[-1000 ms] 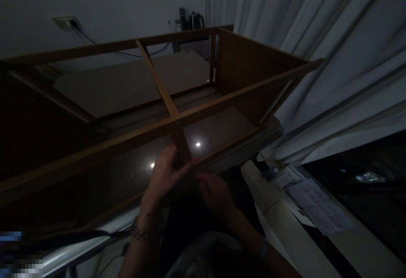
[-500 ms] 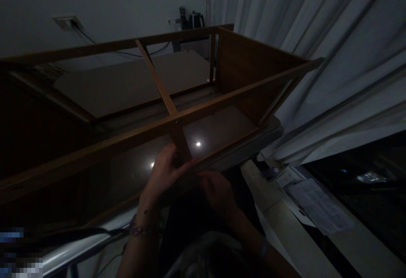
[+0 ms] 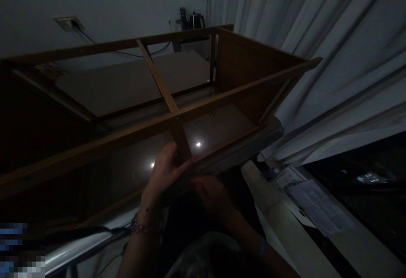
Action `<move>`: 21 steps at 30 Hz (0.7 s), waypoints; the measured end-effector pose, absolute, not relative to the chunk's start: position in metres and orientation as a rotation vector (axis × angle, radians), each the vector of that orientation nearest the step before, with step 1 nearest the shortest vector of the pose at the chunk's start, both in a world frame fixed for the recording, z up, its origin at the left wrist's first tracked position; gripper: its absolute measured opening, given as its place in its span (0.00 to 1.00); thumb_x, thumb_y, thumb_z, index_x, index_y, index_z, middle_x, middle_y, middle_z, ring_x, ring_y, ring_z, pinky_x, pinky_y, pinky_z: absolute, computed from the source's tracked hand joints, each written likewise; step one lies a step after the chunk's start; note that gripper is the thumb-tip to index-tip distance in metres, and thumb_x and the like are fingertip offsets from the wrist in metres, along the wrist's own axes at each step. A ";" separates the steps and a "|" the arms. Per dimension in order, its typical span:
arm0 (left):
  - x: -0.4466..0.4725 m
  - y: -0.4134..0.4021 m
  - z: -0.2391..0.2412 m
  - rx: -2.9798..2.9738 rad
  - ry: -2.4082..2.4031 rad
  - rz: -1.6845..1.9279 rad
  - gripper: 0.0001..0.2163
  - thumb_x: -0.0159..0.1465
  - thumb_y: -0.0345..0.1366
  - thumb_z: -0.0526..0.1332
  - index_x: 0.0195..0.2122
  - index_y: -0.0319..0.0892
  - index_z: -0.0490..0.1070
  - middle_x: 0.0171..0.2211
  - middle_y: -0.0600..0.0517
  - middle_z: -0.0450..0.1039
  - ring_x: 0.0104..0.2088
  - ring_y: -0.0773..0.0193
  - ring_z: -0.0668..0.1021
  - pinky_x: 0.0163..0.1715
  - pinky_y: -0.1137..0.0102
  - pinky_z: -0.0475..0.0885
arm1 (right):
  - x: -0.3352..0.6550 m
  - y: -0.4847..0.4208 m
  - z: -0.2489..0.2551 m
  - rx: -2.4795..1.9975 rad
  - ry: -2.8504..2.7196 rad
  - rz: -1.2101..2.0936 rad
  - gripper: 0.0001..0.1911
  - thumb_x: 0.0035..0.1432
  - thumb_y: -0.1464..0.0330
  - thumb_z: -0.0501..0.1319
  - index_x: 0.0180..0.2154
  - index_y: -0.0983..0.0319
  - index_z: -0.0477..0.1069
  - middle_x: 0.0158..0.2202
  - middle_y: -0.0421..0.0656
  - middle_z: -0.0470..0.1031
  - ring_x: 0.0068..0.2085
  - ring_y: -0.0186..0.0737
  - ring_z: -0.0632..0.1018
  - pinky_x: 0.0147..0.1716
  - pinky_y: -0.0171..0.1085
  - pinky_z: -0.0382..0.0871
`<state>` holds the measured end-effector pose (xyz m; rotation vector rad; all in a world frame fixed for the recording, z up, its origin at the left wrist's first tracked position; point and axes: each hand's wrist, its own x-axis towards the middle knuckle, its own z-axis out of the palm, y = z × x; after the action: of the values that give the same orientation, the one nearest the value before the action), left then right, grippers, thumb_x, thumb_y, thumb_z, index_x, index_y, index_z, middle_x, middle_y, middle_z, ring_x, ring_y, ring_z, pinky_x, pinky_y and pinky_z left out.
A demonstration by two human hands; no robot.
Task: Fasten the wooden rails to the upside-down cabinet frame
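Note:
A brown wooden furniture frame (image 3: 244, 92) lies on its side on a glossy table (image 3: 218, 130) in a dim room. My left hand (image 3: 165, 172) grips the lower end of the frame's short upright post (image 3: 180, 136), thumb on one side and fingers on the other. Just below the post's foot, my right hand (image 3: 212, 193) has its fingers curled under the frame's bottom edge. What those fingers hold is hidden in the dark. A beaded bracelet (image 3: 139, 227) is on my left wrist.
White curtains (image 3: 317, 58) hang at the right. Papers (image 3: 314, 202) lie on a light ledge at the lower right. A kettle (image 3: 195, 19) stands at the back by the wall. A wall socket (image 3: 68, 22) with a cable is at the upper left.
My right hand has shifted slightly left, closer under the post's foot. My left hand has stayed on the post. The frame has barely moved.

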<state>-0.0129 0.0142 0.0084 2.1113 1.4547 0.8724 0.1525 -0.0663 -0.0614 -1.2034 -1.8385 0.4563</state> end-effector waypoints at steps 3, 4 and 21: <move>-0.013 0.015 0.008 2.119 1.455 0.888 0.19 0.61 0.48 0.65 0.48 0.41 0.72 0.43 0.48 0.76 0.42 0.58 0.78 0.41 0.66 0.73 | 0.153 -0.066 -0.062 -1.240 -1.778 0.454 0.14 0.67 0.72 0.50 0.45 0.60 0.73 0.38 0.45 0.80 0.38 0.42 0.80 0.41 0.40 0.74; -0.013 0.015 0.008 2.121 1.451 0.887 0.19 0.61 0.48 0.64 0.49 0.41 0.71 0.44 0.48 0.76 0.42 0.58 0.78 0.41 0.66 0.73 | 0.153 -0.066 -0.062 -1.251 -1.774 0.454 0.14 0.67 0.72 0.50 0.45 0.60 0.73 0.38 0.45 0.80 0.38 0.42 0.80 0.41 0.40 0.74; -0.013 0.014 0.005 2.129 1.454 0.891 0.19 0.62 0.49 0.64 0.48 0.42 0.72 0.43 0.48 0.76 0.42 0.57 0.78 0.42 0.64 0.74 | 0.159 -0.066 -0.060 -1.209 -1.738 0.509 0.13 0.66 0.73 0.51 0.43 0.60 0.74 0.38 0.45 0.81 0.39 0.40 0.80 0.41 0.39 0.74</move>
<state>-0.0129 0.0142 0.0050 2.1292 1.4545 0.8914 0.1589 -0.0663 -0.0597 -1.2092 -1.7376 0.5088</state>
